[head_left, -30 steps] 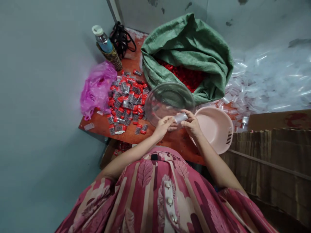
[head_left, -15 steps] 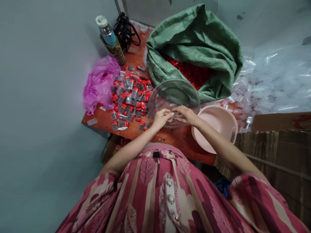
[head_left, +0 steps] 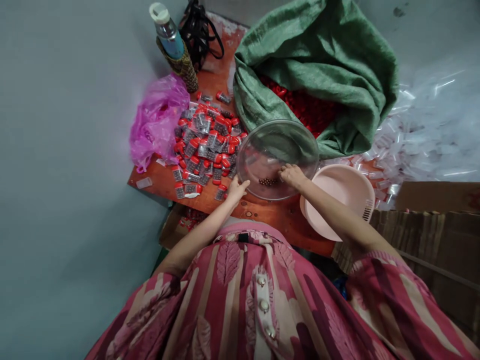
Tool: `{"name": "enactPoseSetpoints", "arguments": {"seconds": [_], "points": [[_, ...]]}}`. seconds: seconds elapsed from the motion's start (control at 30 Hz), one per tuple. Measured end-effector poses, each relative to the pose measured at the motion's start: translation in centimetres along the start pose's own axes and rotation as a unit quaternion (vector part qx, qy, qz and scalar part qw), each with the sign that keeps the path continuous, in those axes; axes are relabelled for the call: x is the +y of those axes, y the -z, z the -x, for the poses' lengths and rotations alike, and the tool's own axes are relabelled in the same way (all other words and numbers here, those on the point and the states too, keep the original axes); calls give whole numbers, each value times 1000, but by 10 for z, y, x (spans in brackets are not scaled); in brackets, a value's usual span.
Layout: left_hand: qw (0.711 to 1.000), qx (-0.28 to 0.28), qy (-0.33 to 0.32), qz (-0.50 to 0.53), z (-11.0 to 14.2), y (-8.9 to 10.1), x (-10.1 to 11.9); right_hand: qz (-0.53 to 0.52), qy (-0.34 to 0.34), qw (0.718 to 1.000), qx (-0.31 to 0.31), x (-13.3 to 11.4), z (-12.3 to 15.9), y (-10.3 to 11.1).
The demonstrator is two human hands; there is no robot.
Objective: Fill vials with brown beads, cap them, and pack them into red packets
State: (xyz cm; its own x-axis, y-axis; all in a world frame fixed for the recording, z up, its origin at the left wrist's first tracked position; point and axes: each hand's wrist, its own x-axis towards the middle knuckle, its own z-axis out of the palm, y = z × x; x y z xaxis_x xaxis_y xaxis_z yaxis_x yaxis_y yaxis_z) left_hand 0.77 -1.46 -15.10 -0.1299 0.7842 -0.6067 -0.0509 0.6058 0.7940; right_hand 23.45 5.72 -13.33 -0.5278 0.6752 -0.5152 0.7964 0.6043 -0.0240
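Observation:
A clear round bowl (head_left: pixel 279 192) stands at the table's front edge, with small dark brown beads (head_left: pixel 267 181) lying in its bottom. My left hand (head_left: pixel 237 190) is at the bowl's left rim, thumb over the edge and fingers mostly hidden. Inside the bowl, at its right side, my right hand (head_left: pixel 292 176) is closed with its fingers curled down; what they hold, if anything, is hidden. Left of the bowl lies a heap of small clear containers with red caps (head_left: pixel 210 145), filled with dark beads.
Behind the bowl, a green sack (head_left: pixel 318 75) holds red pieces (head_left: pixel 288 97). To the right are a pink basin (head_left: pixel 337 182), clear empty containers (head_left: pixel 420 140) and stacked cardboard (head_left: pixel 423 230). At left sit a pink plastic bag (head_left: pixel 157 120), a bottle (head_left: pixel 170 40) and black straps (head_left: pixel 198 35).
My hands have parted from above the bowl. The left moved left and down to the rim; the right went to the bowl's right side. Beads in the bowl are now visible.

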Motion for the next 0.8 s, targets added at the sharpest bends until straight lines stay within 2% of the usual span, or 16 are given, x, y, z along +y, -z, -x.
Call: {"name": "enactPoseSetpoints", "arguments": {"seconds": [0.07,0.1,0.23,0.5,0.8], "points": [[997,-35,53,44,3,-5,1,-7,4,1000,-4,-1,0,-3],[996,-41,57,58,4,-6,2,-12,6,1000,-4,-2,0,-4],[996,-38,33,78,10,-7,4,-37,13,999,7,-8,2,-10],[999,-26,-20,19,19,-12,2,-104,12,993,62,-32,-6,-26],[1000,-5,-6,-7,33,-19,10,-202,-22,969,141,-62,-17,-30]]}}
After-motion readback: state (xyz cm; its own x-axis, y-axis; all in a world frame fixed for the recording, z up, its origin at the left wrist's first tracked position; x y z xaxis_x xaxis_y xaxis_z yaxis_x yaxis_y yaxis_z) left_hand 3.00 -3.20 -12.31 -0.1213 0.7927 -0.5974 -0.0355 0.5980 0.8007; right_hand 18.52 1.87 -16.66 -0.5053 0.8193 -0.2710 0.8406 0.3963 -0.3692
